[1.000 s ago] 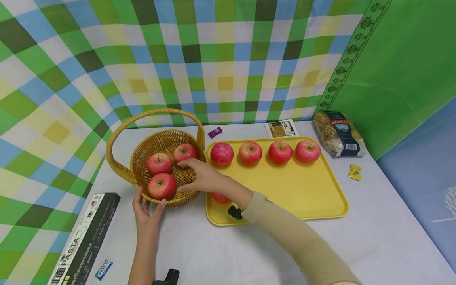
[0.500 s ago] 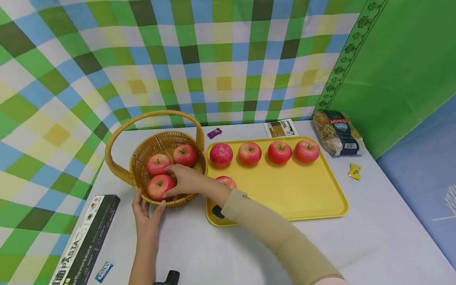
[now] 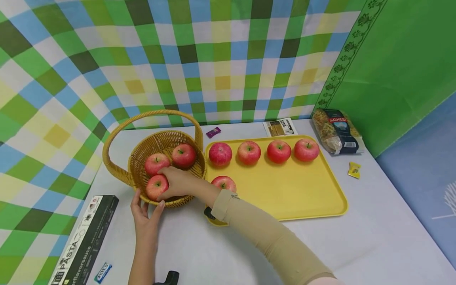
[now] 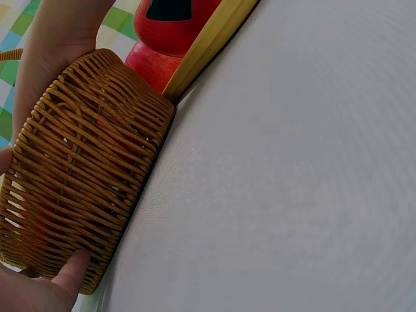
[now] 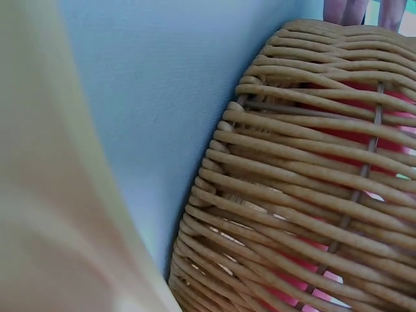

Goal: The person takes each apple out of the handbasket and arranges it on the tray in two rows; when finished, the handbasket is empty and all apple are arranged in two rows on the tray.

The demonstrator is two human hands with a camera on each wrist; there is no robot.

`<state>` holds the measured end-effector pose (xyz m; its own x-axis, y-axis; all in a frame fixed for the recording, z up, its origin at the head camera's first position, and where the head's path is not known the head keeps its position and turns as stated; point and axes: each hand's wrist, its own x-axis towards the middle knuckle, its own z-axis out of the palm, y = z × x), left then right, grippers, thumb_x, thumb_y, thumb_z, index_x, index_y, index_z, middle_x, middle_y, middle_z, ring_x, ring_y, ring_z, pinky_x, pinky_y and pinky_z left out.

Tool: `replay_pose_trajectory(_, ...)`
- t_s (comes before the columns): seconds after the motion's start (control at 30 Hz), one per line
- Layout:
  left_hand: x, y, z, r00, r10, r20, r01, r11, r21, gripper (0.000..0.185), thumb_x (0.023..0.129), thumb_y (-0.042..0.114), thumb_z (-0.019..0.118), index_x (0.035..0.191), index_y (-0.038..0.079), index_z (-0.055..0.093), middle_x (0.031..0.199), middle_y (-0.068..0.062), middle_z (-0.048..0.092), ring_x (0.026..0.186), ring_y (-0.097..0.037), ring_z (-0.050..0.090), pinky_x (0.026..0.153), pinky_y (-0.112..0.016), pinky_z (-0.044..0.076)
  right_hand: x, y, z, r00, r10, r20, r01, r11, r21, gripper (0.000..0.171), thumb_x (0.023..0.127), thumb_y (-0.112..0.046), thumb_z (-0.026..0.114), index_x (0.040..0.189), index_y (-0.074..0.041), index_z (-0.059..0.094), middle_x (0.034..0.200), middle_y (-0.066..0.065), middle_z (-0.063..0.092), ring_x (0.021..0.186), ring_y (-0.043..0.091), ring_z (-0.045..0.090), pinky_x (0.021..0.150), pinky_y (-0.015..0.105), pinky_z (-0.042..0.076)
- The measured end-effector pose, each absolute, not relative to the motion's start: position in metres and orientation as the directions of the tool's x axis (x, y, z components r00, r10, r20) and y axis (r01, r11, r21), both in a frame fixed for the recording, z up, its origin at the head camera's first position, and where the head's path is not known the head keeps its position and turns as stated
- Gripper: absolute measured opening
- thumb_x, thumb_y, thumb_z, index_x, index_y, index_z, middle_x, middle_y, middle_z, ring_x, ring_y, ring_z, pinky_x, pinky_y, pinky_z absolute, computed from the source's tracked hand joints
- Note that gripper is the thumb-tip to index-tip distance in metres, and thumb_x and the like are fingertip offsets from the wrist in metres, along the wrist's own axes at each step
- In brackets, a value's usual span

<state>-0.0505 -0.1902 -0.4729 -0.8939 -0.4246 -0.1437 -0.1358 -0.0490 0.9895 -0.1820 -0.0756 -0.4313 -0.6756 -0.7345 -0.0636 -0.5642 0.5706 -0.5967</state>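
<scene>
A wicker basket with a tall arched handle holds three red apples in the head view. My left hand grips its near rim from the left front; the left wrist view shows the thumb against the woven side. Inside the basket, my right hand has its thumb and fingers round the front apple, which sits low on the basket floor. Its palm side is hidden. Behind lie the left apple and the right apple.
A yellow tray beside the basket bears a back row of several apples and one front apple. Around lie a pasta box, a pasta bag, a card and small wrapped candies, including a yellow one.
My right hand has moved left within the basket, from beside the right apple to the front apple, and its fingers have closed round it. The left hand stays on the rim.
</scene>
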Motion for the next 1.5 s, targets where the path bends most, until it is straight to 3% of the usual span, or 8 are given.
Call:
replay_pose_trajectory(0.23, -0.049, -0.19, -0.472, -0.891, -0.43, -0.148, -0.141, -0.049, 0.989, 0.086, 0.089, 0.026, 0.071, 0.152, 0.032, 0.014, 0.158, 0.006, 0.008, 0.146, -0.024, 0.01, 0.114, -0.044, 0.024, -0.18, -0.076, -0.432, -0.692, -0.721, -0.039, -0.576, 0.584, -0.572, 0.073, 0.076, -0.048, 0.077, 0.136, -0.016, 0.049, 0.126, -0.005, 0.054, 0.114, 0.006, 0.05, 0.094, 0.02, 0.045)
replay_pose_trajectory(0.73, -0.049, -0.19, -0.472, -0.884, -0.443, -0.147, -0.139, -0.051, 0.989, 0.085, 0.09, 0.02, 0.07, 0.152, 0.035, 0.014, 0.157, 0.005, 0.009, 0.146, -0.024, 0.01, 0.114, -0.046, 0.023, -0.174, -0.054, -0.41, -0.754, -0.651, 0.086, -0.524, 0.517, -0.677, 0.08, 0.073, -0.048, 0.08, 0.139, -0.015, 0.049, 0.128, -0.003, 0.055, 0.111, 0.008, 0.054, 0.091, 0.023, 0.049)
replay_pose_trajectory(1.03, -0.049, -0.191, -0.471, -0.88, -0.451, -0.146, -0.151, -0.026, 0.988, 0.084, 0.09, 0.019, 0.07, 0.151, 0.035, 0.014, 0.157, 0.005, 0.009, 0.145, -0.023, 0.011, 0.114, -0.046, 0.024, -0.166, -0.016, -0.393, -0.774, -0.623, 0.114, -0.52, 0.522, -0.677, 0.086, 0.073, -0.05, 0.079, 0.144, -0.017, 0.042, 0.136, -0.002, 0.05, 0.116, 0.012, 0.051, 0.094, 0.029, 0.049)
replay_pose_trajectory(1.2, -0.05, -0.191, -0.471, -0.883, -0.444, -0.15, -0.155, -0.026, 0.988, 0.085, 0.089, 0.024, 0.071, 0.152, 0.035, 0.015, 0.157, 0.006, 0.009, 0.145, -0.023, 0.012, 0.114, -0.046, 0.023, -0.159, 0.012, -0.385, -0.8, -0.589, 0.115, -0.48, 0.512, -0.713, 0.083, 0.073, -0.051, 0.079, 0.143, -0.022, 0.043, 0.131, -0.004, 0.05, 0.113, 0.011, 0.051, 0.092, 0.031, 0.05)
replay_pose_trajectory(1.5, -0.05, -0.19, -0.471, -0.895, -0.422, -0.146, -0.149, -0.026, 0.988, 0.085, 0.089, 0.026, 0.071, 0.152, 0.035, 0.014, 0.158, 0.007, 0.006, 0.145, -0.022, 0.011, 0.116, -0.045, 0.019, -0.148, 0.076, -0.379, -0.867, -0.476, 0.148, -0.403, 0.495, -0.77, 0.081, 0.073, -0.042, 0.082, 0.141, -0.017, 0.044, 0.129, -0.001, 0.05, 0.11, 0.015, 0.054, 0.09, 0.036, 0.052)
